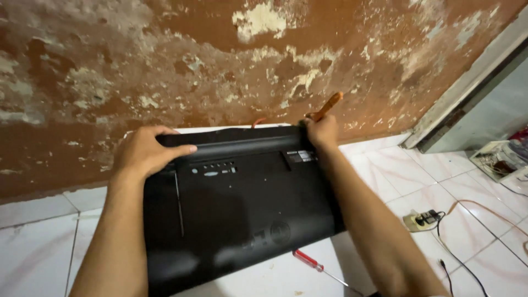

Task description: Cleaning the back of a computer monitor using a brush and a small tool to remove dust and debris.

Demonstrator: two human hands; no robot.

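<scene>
A black flat monitor lies back side up on the white tiled floor, its far edge near the wall. My left hand rests over the far left corner of the monitor, fingers curled along its top edge. My right hand grips the far right corner and also holds an orange-brown handled tool that sticks up toward the wall. A red-handled screwdriver lies on the floor just in front of the monitor.
A peeling brown wall stands right behind the monitor. To the right are a power strip with a plugged black cable, a white box of small parts and a door frame.
</scene>
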